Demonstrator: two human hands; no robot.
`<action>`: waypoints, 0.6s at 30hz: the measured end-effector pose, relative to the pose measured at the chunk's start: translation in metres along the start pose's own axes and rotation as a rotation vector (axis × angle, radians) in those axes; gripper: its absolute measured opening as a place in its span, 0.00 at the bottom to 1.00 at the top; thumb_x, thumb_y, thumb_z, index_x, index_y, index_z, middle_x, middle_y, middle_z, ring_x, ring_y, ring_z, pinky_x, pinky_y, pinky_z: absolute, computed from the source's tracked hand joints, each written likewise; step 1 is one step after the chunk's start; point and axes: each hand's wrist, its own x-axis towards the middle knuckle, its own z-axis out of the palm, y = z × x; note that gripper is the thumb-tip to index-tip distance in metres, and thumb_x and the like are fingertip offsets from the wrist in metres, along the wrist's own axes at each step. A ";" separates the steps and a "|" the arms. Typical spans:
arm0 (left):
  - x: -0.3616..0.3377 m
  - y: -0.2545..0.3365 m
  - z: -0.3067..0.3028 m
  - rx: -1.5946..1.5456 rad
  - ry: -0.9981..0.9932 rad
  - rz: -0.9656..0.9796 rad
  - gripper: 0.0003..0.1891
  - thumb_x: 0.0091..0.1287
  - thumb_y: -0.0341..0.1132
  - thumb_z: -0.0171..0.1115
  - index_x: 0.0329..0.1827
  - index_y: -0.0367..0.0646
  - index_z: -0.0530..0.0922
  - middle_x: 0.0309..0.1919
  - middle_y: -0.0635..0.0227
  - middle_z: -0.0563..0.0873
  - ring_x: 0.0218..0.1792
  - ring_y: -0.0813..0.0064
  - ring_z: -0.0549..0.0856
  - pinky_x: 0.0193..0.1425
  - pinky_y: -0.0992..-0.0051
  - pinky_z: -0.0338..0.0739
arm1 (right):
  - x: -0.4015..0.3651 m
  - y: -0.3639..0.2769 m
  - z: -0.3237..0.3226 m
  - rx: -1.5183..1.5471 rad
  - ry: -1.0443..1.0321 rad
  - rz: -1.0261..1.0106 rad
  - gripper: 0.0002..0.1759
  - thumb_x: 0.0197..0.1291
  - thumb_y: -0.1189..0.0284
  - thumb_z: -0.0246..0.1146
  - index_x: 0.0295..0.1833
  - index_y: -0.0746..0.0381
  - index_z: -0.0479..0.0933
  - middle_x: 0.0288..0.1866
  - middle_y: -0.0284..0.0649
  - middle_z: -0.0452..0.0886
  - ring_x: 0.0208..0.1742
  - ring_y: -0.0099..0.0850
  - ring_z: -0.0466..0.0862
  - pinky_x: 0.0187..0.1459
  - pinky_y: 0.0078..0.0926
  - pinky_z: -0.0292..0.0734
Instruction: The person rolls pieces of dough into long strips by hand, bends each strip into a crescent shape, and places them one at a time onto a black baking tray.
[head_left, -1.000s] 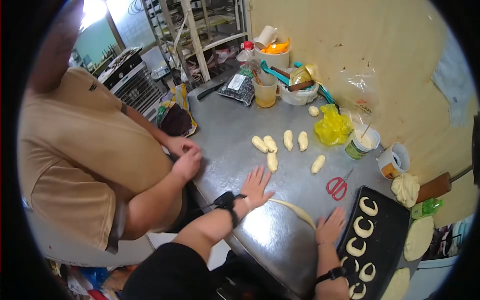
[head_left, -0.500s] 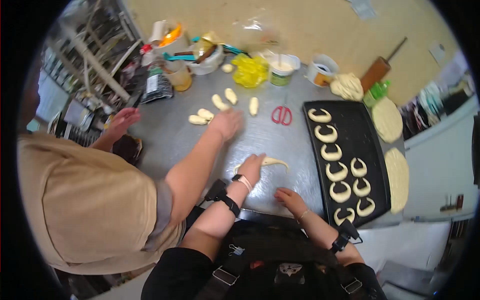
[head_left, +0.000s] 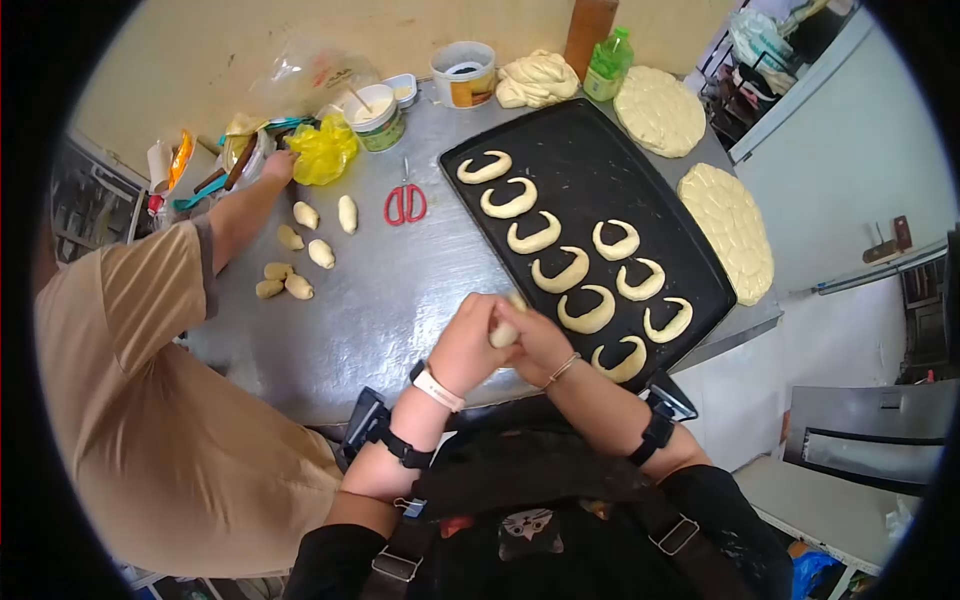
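Note:
My left hand (head_left: pixel 467 345) and my right hand (head_left: pixel 541 346) come together above the front edge of the metal table. Between them they grip a piece of dough (head_left: pixel 504 334), mostly hidden by the fingers. Just to the right lies a black baking tray (head_left: pixel 640 180). Curved, crescent-shaped dough pieces (head_left: pixel 560 270) lie on it in two rows. Red-handled scissors (head_left: pixel 405 204) rest on the table left of the tray. Several short dough rolls (head_left: pixel 321 253) are grouped farther left.
A person in a tan shirt (head_left: pixel 150 300) stands at my left, one hand (head_left: pixel 281 166) by a yellow plastic bag (head_left: pixel 323 150). Tubs (head_left: pixel 464 75), piled dough (head_left: pixel 537 80) and a green bottle (head_left: pixel 609 65) line the back. Flat dough slabs (head_left: pixel 728 235) lie beyond the tray.
My hands have lifted the dough strip off the table and joined around it, nearer the tray. My view has turned right. The other person's hand has moved from the rolls to the yellow bag.

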 end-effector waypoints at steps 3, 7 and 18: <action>0.016 0.044 0.044 0.159 0.348 0.008 0.23 0.57 0.49 0.73 0.39 0.40 0.74 0.28 0.68 0.75 0.30 0.70 0.75 0.36 0.72 0.74 | -0.009 -0.068 -0.028 0.041 0.103 -0.121 0.10 0.67 0.68 0.61 0.49 0.62 0.74 0.37 0.36 0.76 0.39 0.28 0.79 0.48 0.28 0.77; 0.039 0.028 0.117 -1.626 -0.457 -1.016 0.49 0.62 0.80 0.31 0.51 0.41 0.79 0.36 0.71 0.80 0.37 0.73 0.78 0.44 0.74 0.75 | -0.013 -0.162 -0.043 0.177 0.224 -0.266 0.15 0.70 0.68 0.58 0.56 0.63 0.68 0.42 0.40 0.75 0.43 0.31 0.78 0.50 0.31 0.77; 0.186 -0.022 0.192 -1.200 0.769 -0.828 0.22 0.68 0.27 0.62 0.63 0.51 0.69 0.46 0.67 0.84 0.51 0.71 0.84 0.50 0.72 0.83 | 0.098 -0.247 -0.157 -0.585 0.178 -0.284 0.17 0.63 0.76 0.62 0.55 0.66 0.66 0.49 0.47 0.79 0.54 0.33 0.80 0.50 0.33 0.82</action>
